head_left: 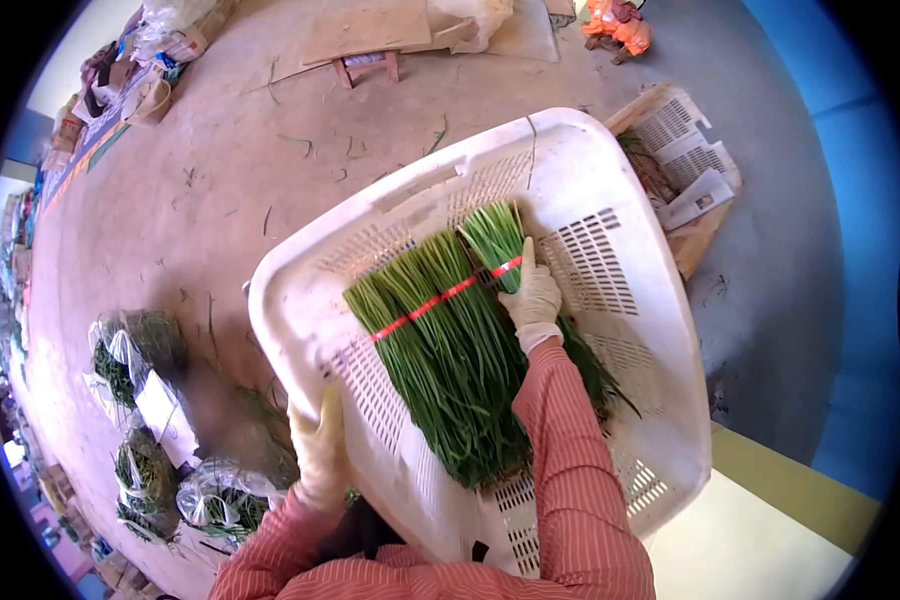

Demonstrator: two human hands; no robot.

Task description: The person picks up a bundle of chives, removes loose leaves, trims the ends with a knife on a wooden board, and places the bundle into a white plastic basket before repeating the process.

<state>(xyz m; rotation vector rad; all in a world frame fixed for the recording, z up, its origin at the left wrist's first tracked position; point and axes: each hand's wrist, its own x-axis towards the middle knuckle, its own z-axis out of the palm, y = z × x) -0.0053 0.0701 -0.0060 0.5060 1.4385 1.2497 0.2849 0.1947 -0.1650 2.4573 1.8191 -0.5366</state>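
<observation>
A large white plastic basket (675, 330) with slotted walls sits tilted in front of me. Several bunches of long green garlic chives (440, 360) lie side by side in it, tied with red bands, their pale cut ends toward the far wall. My right hand (533, 298), in a pale glove, is closed around a separate chive bunch (495, 235) at its red band, with the index finger stretched along the stems. My left hand (318, 450), also gloved, grips the basket's left rim between thumb and fingers.
Plastic bags of greens (145, 480) stand on the floor at left. Beyond the basket, a second crate (670, 130) holds some greens and paper. A low wooden stool (367, 68) and an orange-covered seat (618, 28) are farther back. Scraps of leaf litter the floor.
</observation>
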